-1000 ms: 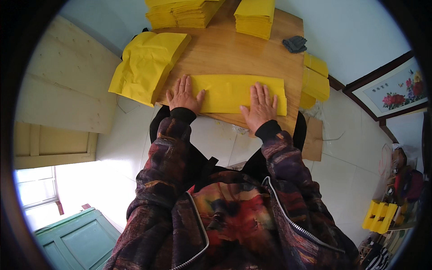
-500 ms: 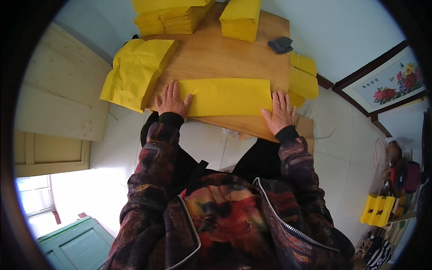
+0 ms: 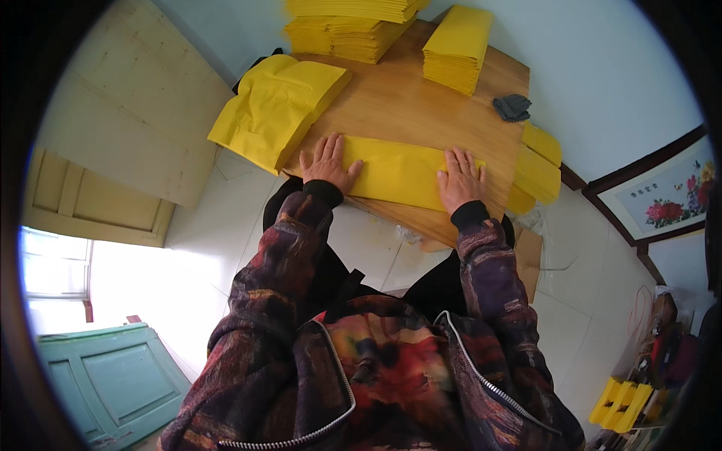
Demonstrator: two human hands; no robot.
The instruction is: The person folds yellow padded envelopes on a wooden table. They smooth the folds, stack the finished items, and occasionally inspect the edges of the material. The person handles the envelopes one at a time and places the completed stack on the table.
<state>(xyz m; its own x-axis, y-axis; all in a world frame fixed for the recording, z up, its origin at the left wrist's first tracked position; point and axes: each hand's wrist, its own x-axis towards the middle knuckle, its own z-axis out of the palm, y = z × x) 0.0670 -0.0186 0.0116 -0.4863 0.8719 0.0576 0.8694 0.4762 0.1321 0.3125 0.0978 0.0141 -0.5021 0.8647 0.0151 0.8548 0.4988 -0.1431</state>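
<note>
The left grip (image 3: pixel 329 167) and right grip (image 3: pixel 461 182) lie flat, fingers spread, clamped on nothing. Between and under them, the yellow strip (image 3: pixel 398 171) rests on the counter (image 3: pixel 406 105); palms at both ends probably keep it level. The narrow stack (image 3: pixel 457 49) stands beyond the right grip, perhaps leaving room.

Dk grey cloth bundle (image 3: pixel 512 107) on far R of wood table (image 3: pixel 406 98). Framed floral pic (image 3: pixel 669 199), dk frame, R, against pale wall (image 3: pixel 602 75). Brown cardboard (image 3: pixel 528 259) on tiled flr (image 3: pixel 568 323), R; pink cord (image 3: pixel 640 316) further R. Yellow slotted piece (image 3: pixel 620 404) near R. Lg pale board (image 3: pixel 120 98) far L, w/ yellowish panelled piece (image 3: pixel 98 199) just nearer. Bright window (image 3: pixel 56 263) L; teal panelled door (image 3: pixel 116 383) near L.
</note>
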